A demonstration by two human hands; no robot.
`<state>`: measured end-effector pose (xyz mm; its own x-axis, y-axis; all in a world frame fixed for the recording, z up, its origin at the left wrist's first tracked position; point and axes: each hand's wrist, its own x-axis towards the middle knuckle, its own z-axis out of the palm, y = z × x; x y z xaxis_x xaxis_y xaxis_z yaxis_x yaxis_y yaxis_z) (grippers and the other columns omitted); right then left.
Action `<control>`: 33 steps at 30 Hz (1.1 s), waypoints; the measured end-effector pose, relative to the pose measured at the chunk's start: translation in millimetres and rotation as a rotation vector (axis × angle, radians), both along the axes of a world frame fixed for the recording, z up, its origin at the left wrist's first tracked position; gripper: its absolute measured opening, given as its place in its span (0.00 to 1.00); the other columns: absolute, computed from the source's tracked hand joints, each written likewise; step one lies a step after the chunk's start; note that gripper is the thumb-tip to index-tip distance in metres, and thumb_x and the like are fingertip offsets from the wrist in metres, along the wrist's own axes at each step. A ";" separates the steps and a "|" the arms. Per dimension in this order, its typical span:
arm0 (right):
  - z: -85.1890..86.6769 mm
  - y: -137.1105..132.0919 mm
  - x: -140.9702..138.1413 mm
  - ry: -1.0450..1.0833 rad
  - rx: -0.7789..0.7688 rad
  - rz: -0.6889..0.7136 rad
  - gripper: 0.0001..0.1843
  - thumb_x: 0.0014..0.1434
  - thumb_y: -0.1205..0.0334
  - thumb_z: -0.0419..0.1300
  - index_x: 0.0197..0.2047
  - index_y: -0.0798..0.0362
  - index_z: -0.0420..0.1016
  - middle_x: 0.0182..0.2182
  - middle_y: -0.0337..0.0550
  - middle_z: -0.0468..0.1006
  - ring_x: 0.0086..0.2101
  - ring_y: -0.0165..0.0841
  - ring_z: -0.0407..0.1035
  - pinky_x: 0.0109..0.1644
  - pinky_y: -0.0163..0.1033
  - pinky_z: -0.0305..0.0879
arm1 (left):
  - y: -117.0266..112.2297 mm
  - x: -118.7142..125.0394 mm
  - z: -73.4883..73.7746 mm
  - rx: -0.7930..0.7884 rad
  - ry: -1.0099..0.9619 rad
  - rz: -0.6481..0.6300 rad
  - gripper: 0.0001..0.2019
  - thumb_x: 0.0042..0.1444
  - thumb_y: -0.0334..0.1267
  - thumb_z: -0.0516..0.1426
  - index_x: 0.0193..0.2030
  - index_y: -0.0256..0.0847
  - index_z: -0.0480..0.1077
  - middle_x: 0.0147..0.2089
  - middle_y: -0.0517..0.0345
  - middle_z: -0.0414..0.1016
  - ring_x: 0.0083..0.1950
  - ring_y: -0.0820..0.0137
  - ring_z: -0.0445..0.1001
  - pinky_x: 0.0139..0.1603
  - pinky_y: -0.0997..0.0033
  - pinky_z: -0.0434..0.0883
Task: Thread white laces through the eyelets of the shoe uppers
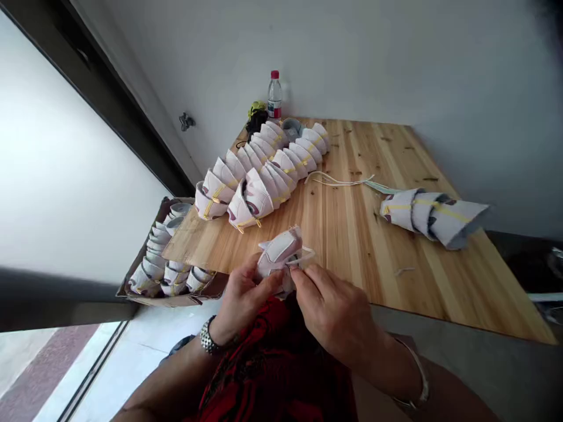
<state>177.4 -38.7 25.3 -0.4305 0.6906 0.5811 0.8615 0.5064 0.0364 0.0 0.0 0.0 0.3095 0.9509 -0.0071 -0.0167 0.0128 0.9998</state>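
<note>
Both my hands are raised over the table's near edge, holding a white cup-shaped respirator mask (279, 253). My left hand (241, 299) grips the mask from below and the side. My right hand (329, 310) pinches a thin pale elastic strap (305, 256) at the mask's edge. Long rows of nested white masks with yellow straps (259, 181) lie on the wooden table (352, 264) beyond my hands. A shorter stack of masks (433, 217) lies to the right, and loose strap ends (338, 181) trail from it.
A cardboard tray of stacked masks (165, 264) sits at the table's left corner. A plastic water bottle with a red cap (275, 97) and a dark bundle (255, 124) stand at the far end against a white wall (396, 64). A red patterned garment (272, 363) fills the bottom of the view.
</note>
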 end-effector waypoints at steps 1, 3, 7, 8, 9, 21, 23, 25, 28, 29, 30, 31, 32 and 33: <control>-2.9 3.1 0.7 0.035 -0.037 0.016 0.12 0.68 0.74 0.51 0.45 0.61 0.76 0.31 0.47 0.78 0.28 0.36 0.74 0.28 0.40 0.63 | 1.4 0.5 -0.8 0.041 0.032 0.001 0.09 0.64 0.42 0.60 0.46 0.39 0.73 0.35 0.61 0.73 0.33 0.75 0.68 0.34 0.78 0.68; -8.3 10.3 2.8 0.124 -0.120 0.055 0.13 0.68 0.74 0.49 0.43 0.60 0.76 0.32 0.48 0.79 0.30 0.35 0.75 0.30 0.39 0.66 | 4.2 1.5 -2.2 0.138 0.108 0.007 0.08 0.65 0.42 0.58 0.42 0.39 0.72 0.31 0.63 0.70 0.30 0.76 0.65 0.31 0.78 0.66; -14.9 25.5 7.8 0.405 -0.341 0.163 0.10 0.68 0.74 0.52 0.41 0.57 0.74 0.32 0.44 0.80 0.33 0.32 0.77 0.36 0.34 0.70 | 10.6 3.1 -2.8 0.403 0.318 0.026 0.06 0.68 0.37 0.54 0.40 0.40 0.71 0.29 0.63 0.67 0.29 0.76 0.64 0.31 0.77 0.64; -15.8 27.4 7.6 0.427 -0.358 0.168 0.10 0.67 0.74 0.52 0.41 0.57 0.74 0.31 0.43 0.79 0.33 0.31 0.77 0.36 0.34 0.70 | 12.6 3.7 -2.2 0.464 0.373 0.027 0.06 0.68 0.35 0.53 0.39 0.40 0.70 0.29 0.63 0.67 0.29 0.75 0.65 0.31 0.76 0.64; -16.3 28.2 6.4 0.405 -0.342 0.154 0.10 0.67 0.74 0.51 0.40 0.57 0.74 0.31 0.43 0.79 0.32 0.32 0.76 0.35 0.34 0.70 | 14.7 4.6 -1.4 0.514 0.423 0.024 0.07 0.68 0.35 0.53 0.39 0.40 0.70 0.29 0.62 0.67 0.29 0.75 0.65 0.32 0.75 0.64; -14.8 46.3 -0.4 0.385 -0.402 0.025 0.10 0.65 0.72 0.51 0.35 0.54 0.71 0.28 0.42 0.78 0.29 0.33 0.75 0.31 0.36 0.64 | 25.5 18.6 3.4 0.657 0.544 0.065 0.06 0.67 0.31 0.51 0.39 0.41 0.68 0.30 0.61 0.70 0.29 0.73 0.67 0.31 0.74 0.63; -14.2 46.6 -5.2 0.345 -0.390 -0.038 0.11 0.64 0.72 0.49 0.35 0.56 0.71 0.29 0.46 0.78 0.29 0.36 0.75 0.30 0.38 0.61 | 25.4 20.7 2.4 0.639 0.520 0.084 0.07 0.67 0.30 0.52 0.37 0.41 0.68 0.29 0.62 0.70 0.29 0.74 0.66 0.30 0.74 0.62; -12.4 46.7 -9.3 0.301 -0.406 -0.096 0.12 0.64 0.72 0.48 0.35 0.57 0.72 0.30 0.50 0.79 0.29 0.38 0.74 0.28 0.39 0.59 | 27.1 21.0 1.4 0.597 0.483 0.106 0.07 0.66 0.31 0.53 0.36 0.41 0.67 0.28 0.63 0.68 0.28 0.74 0.65 0.30 0.75 0.62; -5.6 49.8 -4.9 0.363 -0.556 -0.054 0.11 0.65 0.71 0.50 0.36 0.57 0.73 0.30 0.48 0.79 0.30 0.36 0.75 0.31 0.38 0.62 | 31.9 16.7 1.2 0.473 0.397 0.077 0.09 0.67 0.35 0.54 0.34 0.41 0.67 0.27 0.64 0.66 0.28 0.75 0.64 0.30 0.75 0.62; -2.5 51.1 -0.2 0.407 -0.611 0.005 0.10 0.65 0.71 0.52 0.37 0.57 0.74 0.31 0.47 0.80 0.32 0.35 0.75 0.34 0.37 0.64 | 33.5 14.4 1.8 0.423 0.369 0.056 0.10 0.67 0.37 0.54 0.33 0.40 0.67 0.26 0.64 0.66 0.28 0.75 0.63 0.30 0.75 0.62; 0.7 51.9 5.5 0.442 -0.655 0.076 0.09 0.66 0.71 0.52 0.38 0.56 0.74 0.33 0.46 0.81 0.34 0.35 0.76 0.37 0.37 0.66 | 35.0 12.0 2.8 0.374 0.343 0.034 0.10 0.67 0.39 0.54 0.33 0.40 0.67 0.26 0.64 0.65 0.28 0.75 0.63 0.29 0.75 0.62; 3.6 52.1 11.5 0.459 -0.681 0.147 0.09 0.66 0.70 0.53 0.40 0.56 0.75 0.37 0.46 0.82 0.38 0.34 0.76 0.40 0.36 0.67 | 36.2 9.9 4.0 0.328 0.319 0.017 0.11 0.67 0.41 0.54 0.33 0.40 0.68 0.26 0.64 0.65 0.28 0.75 0.63 0.29 0.75 0.61; 6.2 51.5 17.3 0.455 -0.688 0.204 0.10 0.66 0.70 0.53 0.43 0.55 0.76 0.41 0.47 0.83 0.41 0.34 0.77 0.43 0.36 0.67 | 37.0 8.5 5.2 0.290 0.299 0.006 0.11 0.67 0.43 0.54 0.34 0.40 0.68 0.26 0.65 0.64 0.27 0.75 0.62 0.28 0.75 0.61; 8.2 50.1 22.2 0.434 -0.678 0.237 0.11 0.67 0.69 0.53 0.46 0.54 0.76 0.45 0.47 0.83 0.44 0.35 0.77 0.45 0.37 0.67 | 37.3 7.8 6.5 0.264 0.286 0.001 0.12 0.67 0.44 0.54 0.35 0.40 0.68 0.26 0.65 0.64 0.26 0.75 0.61 0.27 0.75 0.60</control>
